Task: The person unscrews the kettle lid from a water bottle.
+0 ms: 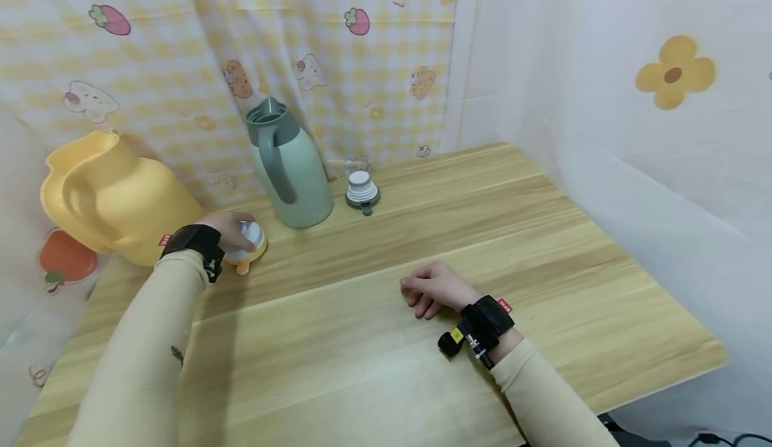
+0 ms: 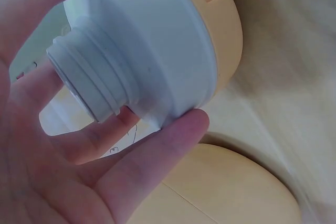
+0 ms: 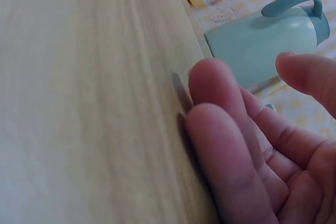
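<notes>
At the table's left, my left hand (image 1: 228, 227) grips a yellow-and-white jug lid (image 1: 252, 239). The lid is upside down, its white threaded neck (image 2: 86, 74) toward the palm and its yellow cap near the wood. Thumb and fingers spread round its white body. Right beside it leans a yellow jug (image 1: 141, 199) with an open top. My right hand (image 1: 440, 286) rests on the table at centre right, fingers loosely curled and holding nothing; its fingertips (image 3: 215, 129) lie along the wood.
A green thermos jug (image 1: 295, 172) with an open grey-green top stands at the back. To its right a white-and-green stopper lid (image 1: 362, 192) sits upside down. The wooden table (image 1: 338, 346) meets a checked curtain (image 1: 374, 65) behind and a white sheet at right.
</notes>
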`<state>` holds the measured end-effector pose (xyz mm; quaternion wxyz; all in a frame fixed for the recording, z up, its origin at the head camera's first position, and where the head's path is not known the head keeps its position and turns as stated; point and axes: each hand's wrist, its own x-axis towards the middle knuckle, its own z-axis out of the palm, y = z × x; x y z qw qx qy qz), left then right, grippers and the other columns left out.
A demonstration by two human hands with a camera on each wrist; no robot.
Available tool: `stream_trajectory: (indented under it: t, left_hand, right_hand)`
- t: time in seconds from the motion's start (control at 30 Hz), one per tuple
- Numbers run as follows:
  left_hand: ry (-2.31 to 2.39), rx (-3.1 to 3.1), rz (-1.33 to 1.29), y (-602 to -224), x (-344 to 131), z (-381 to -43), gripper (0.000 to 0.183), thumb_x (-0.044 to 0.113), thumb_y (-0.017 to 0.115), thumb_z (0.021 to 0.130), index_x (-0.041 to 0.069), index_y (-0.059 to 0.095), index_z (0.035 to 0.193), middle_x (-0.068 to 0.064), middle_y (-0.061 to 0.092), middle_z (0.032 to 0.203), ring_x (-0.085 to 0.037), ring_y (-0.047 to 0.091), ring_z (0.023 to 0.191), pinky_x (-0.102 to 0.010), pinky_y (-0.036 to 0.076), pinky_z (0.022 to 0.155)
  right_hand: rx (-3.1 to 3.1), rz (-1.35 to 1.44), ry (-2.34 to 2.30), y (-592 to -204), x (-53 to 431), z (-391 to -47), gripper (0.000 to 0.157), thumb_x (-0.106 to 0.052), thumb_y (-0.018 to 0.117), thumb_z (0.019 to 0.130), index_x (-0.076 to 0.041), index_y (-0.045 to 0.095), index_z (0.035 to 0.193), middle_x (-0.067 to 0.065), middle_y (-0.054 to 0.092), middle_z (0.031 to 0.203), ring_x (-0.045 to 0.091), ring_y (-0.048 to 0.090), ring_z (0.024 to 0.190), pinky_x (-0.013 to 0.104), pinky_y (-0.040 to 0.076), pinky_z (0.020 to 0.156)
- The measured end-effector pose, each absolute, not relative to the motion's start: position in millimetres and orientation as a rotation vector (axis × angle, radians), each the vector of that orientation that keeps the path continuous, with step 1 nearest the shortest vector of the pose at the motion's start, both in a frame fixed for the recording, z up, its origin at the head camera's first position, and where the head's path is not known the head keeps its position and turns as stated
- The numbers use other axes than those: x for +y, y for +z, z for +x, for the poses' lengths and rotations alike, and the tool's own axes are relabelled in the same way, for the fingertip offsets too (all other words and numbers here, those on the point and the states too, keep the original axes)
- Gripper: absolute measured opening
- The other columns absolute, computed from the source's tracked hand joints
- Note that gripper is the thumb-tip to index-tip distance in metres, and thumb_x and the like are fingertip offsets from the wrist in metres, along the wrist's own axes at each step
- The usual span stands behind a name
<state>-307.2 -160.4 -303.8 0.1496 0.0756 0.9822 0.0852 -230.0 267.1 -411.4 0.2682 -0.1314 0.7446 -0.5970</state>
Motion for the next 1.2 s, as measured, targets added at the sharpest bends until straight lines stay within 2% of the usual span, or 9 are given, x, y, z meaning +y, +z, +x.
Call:
stream_trajectory:
  t: [0.3,0.7,0.83,0.97,1.1,1.17,1.2]
  left_hand:
    - [0.276,2.852,0.199,-307,-172,-314,0.074,0.033,0.077,0.075,-0.005,0.049,0.131,-0.034,0.053,0.12,-0.042,0.053,0.097,-0.045,0.045,0.079]
    - [0.42,2.841,0.099,-317,-166,-315,0.075,0.031,0.078,0.076,-0.003,0.046,0.135,-0.032,0.05,0.126,-0.042,0.049,0.104,-0.049,0.042,0.086]
    - [0.402,2.873,0.083,-316,-160,-314,0.074,0.031,0.079,0.076,-0.002,0.048,0.134,-0.032,0.051,0.123,-0.043,0.05,0.104,-0.048,0.044,0.086]
    - [0.485,2.844,0.112,-313,-154,-313,0.07,0.022,0.079,0.076,-0.004,0.047,0.132,-0.035,0.048,0.125,-0.044,0.048,0.105,-0.046,0.044,0.088]
    - [0.634,2.748,0.076,-322,-151,-318,0.078,0.011,0.077,0.078,-0.005,0.035,0.142,-0.036,0.037,0.137,-0.045,0.043,0.114,-0.046,0.042,0.092]
    - [0.659,2.725,0.055,-333,-154,-322,0.086,0.012,0.076,0.079,-0.005,0.026,0.147,-0.036,0.033,0.141,-0.046,0.039,0.118,-0.048,0.04,0.094]
    - [0.651,2.715,0.041,-336,-155,-323,0.091,0.014,0.075,0.08,-0.005,0.019,0.149,-0.036,0.029,0.144,-0.048,0.035,0.122,-0.052,0.037,0.097]
  right_hand:
    - [2.012,-0.389,-1.593,-413,273,-213,0.031,-0.027,0.06,0.097,0.003,0.068,0.096,0.009,0.065,0.074,0.017,0.064,0.054,0.031,0.053,0.047]
    - [1.998,-0.419,-1.536,-416,294,-193,0.032,-0.028,0.059,0.097,0.002,0.068,0.098,0.009,0.063,0.072,0.017,0.064,0.053,0.032,0.054,0.047]
    - [1.993,-0.427,-1.513,-416,302,-194,0.032,-0.029,0.058,0.098,0.001,0.068,0.098,0.009,0.063,0.071,0.017,0.064,0.053,0.032,0.054,0.047]
    - [1.986,-0.431,-1.516,-421,306,-195,0.032,-0.031,0.058,0.098,0.0,0.068,0.099,0.009,0.064,0.071,0.018,0.065,0.054,0.032,0.054,0.047]
    - [1.979,-0.422,-1.518,-428,306,-194,0.032,-0.03,0.058,0.098,0.0,0.069,0.099,0.009,0.064,0.072,0.018,0.065,0.054,0.032,0.054,0.047]
    - [1.973,-0.415,-1.522,-432,304,-193,0.031,-0.029,0.058,0.098,0.0,0.069,0.1,0.009,0.064,0.072,0.018,0.065,0.054,0.032,0.054,0.047]
    - [1.969,-0.412,-1.522,-434,304,-192,0.031,-0.029,0.058,0.098,0.001,0.069,0.1,0.009,0.064,0.071,0.018,0.065,0.054,0.032,0.054,0.047]
